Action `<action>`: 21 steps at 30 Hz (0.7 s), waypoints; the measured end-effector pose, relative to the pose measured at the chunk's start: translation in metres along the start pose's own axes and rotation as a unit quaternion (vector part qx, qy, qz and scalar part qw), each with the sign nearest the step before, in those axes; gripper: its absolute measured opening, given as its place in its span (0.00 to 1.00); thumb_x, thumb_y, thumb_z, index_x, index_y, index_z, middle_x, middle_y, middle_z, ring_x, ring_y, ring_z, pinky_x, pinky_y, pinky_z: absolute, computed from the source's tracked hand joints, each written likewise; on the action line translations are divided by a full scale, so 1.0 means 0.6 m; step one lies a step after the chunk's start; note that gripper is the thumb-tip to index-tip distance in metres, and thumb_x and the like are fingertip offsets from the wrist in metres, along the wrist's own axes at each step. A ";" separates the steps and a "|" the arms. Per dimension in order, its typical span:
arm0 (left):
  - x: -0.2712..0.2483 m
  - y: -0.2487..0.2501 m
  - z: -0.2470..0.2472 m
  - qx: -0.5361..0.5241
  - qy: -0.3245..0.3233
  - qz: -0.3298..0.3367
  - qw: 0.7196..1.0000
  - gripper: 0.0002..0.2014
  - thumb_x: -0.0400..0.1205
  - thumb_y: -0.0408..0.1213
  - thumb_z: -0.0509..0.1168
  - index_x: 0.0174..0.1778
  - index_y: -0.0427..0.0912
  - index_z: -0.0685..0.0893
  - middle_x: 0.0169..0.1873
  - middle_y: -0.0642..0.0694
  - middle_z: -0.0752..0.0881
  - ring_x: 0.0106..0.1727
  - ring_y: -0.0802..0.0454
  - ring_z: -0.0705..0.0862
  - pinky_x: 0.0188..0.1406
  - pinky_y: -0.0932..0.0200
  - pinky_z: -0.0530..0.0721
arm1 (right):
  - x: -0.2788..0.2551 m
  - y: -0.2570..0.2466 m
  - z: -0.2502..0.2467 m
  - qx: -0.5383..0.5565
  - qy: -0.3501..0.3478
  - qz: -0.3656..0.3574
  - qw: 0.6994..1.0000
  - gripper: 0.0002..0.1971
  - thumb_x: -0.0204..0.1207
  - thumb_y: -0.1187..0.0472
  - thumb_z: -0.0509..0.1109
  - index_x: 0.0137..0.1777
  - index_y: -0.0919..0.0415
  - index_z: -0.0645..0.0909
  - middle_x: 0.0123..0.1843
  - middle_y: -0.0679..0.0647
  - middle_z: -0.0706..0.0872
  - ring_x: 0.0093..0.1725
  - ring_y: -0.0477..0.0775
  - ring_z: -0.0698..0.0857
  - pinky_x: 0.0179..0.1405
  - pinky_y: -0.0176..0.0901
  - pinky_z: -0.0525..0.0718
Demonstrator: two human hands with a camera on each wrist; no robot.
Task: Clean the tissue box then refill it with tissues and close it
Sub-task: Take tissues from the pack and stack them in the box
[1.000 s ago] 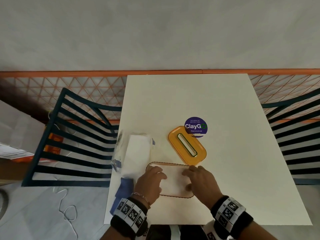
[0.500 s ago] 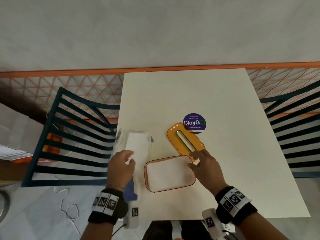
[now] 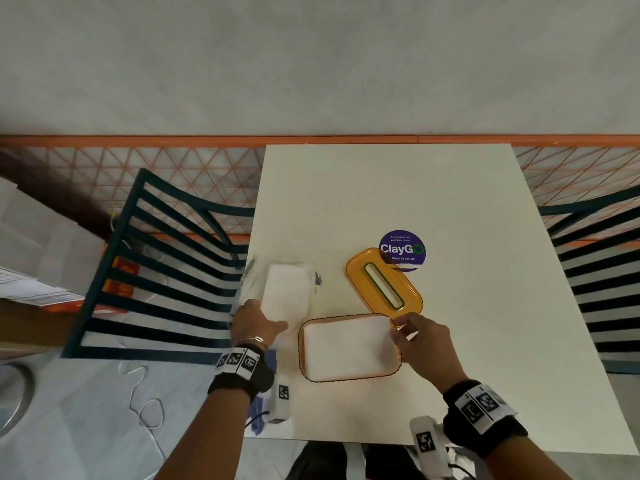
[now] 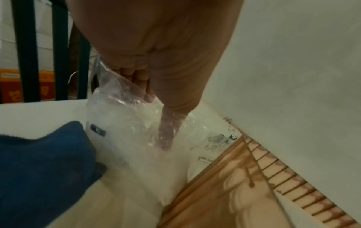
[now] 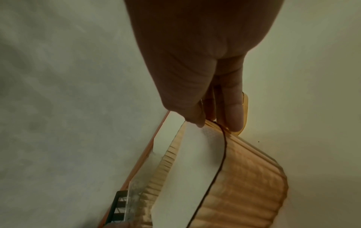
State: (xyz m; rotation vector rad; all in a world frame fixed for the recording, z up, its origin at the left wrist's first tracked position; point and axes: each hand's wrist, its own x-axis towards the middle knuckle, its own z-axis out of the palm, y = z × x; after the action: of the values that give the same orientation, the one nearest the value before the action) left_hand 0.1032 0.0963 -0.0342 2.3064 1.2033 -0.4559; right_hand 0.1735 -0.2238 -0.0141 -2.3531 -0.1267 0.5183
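The orange ribbed tissue box [image 3: 303, 355] stands open near the table's front edge, packed with white tissues [image 3: 349, 346]. Its orange slotted lid [image 3: 383, 281] lies flat just behind it to the right. My right hand [image 3: 412, 332] is at the box's far right corner and pinches the lid's near end [image 5: 244, 108], with the thumb at the box rim [image 5: 224, 138]. A clear plastic tissue pack [image 3: 284, 289] lies left of the box. My left hand [image 3: 256, 320] grips its near end, fingers curled into the wrap [image 4: 136, 123].
A blue cloth [image 4: 39, 169] lies beside the pack, under my left wrist. A purple ClayGo sticker [image 3: 401, 249] sits behind the lid. Dark slatted chairs stand at the left [image 3: 156, 271] and right [image 3: 606, 271] of the table [image 3: 381, 188]; an orange railing [image 3: 311, 140] runs behind.
Both hands left the top of the tissues in the box. The left went left onto the tissue pack; the right went to the far right corner and the lid's end.
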 end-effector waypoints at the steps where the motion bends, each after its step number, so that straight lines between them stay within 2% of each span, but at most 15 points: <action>1: 0.003 -0.002 0.000 -0.013 -0.002 -0.009 1.000 0.44 0.64 0.53 0.84 0.74 0.39 0.77 0.66 0.38 0.84 0.67 0.36 0.83 0.65 0.41 0.85 | 0.000 0.001 0.000 -0.002 -0.001 0.001 1.000 0.05 0.78 0.56 0.78 0.52 0.48 0.87 0.41 0.43 0.90 0.35 0.49 0.91 0.45 0.54 0.93; 3: 0.006 -0.004 -0.001 -0.037 -0.008 -0.023 0.999 0.41 0.64 0.53 0.84 0.71 0.40 0.80 0.63 0.39 0.86 0.64 0.37 0.85 0.63 0.40 0.87 | 0.000 0.000 0.000 -0.003 -0.003 0.005 1.000 0.05 0.78 0.55 0.78 0.50 0.46 0.86 0.41 0.43 0.90 0.35 0.49 0.91 0.45 0.54 0.94; 7: 0.006 -0.001 -0.004 -0.074 -0.024 -0.029 0.997 0.31 0.70 0.51 0.82 0.65 0.39 0.85 0.59 0.38 0.89 0.60 0.36 0.87 0.62 0.41 0.87 | 0.001 -0.001 -0.001 -0.005 -0.008 0.006 1.000 0.06 0.78 0.55 0.78 0.49 0.44 0.84 0.42 0.43 0.90 0.36 0.50 0.91 0.47 0.54 0.93; 10: 0.008 0.000 -0.005 -0.106 -0.038 -0.018 0.993 0.24 0.74 0.50 0.78 0.61 0.39 0.87 0.57 0.38 0.90 0.56 0.39 0.86 0.61 0.44 0.86 | 0.003 -0.001 -0.002 -0.014 -0.011 0.011 1.000 0.05 0.78 0.54 0.78 0.51 0.49 0.87 0.42 0.43 0.90 0.35 0.49 0.91 0.46 0.53 0.94; 12: 0.005 0.002 -0.010 -0.140 -0.040 -0.008 0.989 0.21 0.77 0.48 0.77 0.60 0.38 0.88 0.56 0.38 0.90 0.53 0.42 0.83 0.57 0.46 0.84 | 0.004 -0.006 -0.008 -0.014 -0.026 0.027 0.999 0.07 0.78 0.54 0.79 0.53 0.52 0.88 0.43 0.44 0.90 0.31 0.49 0.91 0.40 0.47 0.94; 14: -0.005 0.007 -0.026 -0.206 -0.022 -0.001 0.978 0.20 0.78 0.46 0.76 0.63 0.40 0.86 0.56 0.39 0.89 0.53 0.43 0.83 0.56 0.47 0.84 | 0.005 -0.015 -0.017 -0.013 -0.047 0.043 0.998 0.09 0.77 0.53 0.79 0.54 0.52 0.87 0.44 0.45 0.90 0.29 0.49 0.91 0.35 0.38 0.91; 18: -0.045 0.012 -0.083 -0.308 0.057 0.053 0.948 0.18 0.76 0.46 0.77 0.59 0.49 0.85 0.54 0.45 0.88 0.55 0.43 0.87 0.56 0.38 0.89 | 0.009 -0.044 -0.041 -0.038 -0.018 0.027 0.999 0.17 0.74 0.44 0.80 0.57 0.50 0.86 0.48 0.42 0.90 0.42 0.42 0.88 0.42 0.33 0.81; 20: -0.076 0.015 -0.120 -0.340 0.063 0.091 0.934 0.16 0.74 0.47 0.80 0.55 0.52 0.87 0.51 0.49 0.90 0.52 0.47 0.89 0.49 0.40 0.91 | 0.009 -0.071 -0.055 0.001 -0.029 0.023 0.999 0.21 0.72 0.40 0.81 0.59 0.47 0.82 0.52 0.39 0.88 0.47 0.41 0.87 0.43 0.33 0.81; 21: -0.093 0.016 -0.138 -0.362 0.044 0.110 0.925 0.15 0.73 0.45 0.81 0.54 0.52 0.89 0.49 0.50 0.92 0.50 0.48 0.90 0.46 0.43 0.92 | 0.007 -0.086 -0.061 0.036 -0.046 0.014 0.998 0.24 0.69 0.39 0.82 0.61 0.45 0.81 0.55 0.37 0.87 0.51 0.41 0.87 0.45 0.32 0.82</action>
State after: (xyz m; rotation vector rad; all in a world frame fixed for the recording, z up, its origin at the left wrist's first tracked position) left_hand 0.0854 0.1014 0.0643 1.7846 0.9207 0.1659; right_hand 0.1951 -0.2076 0.0436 -2.2647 -0.1159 0.6348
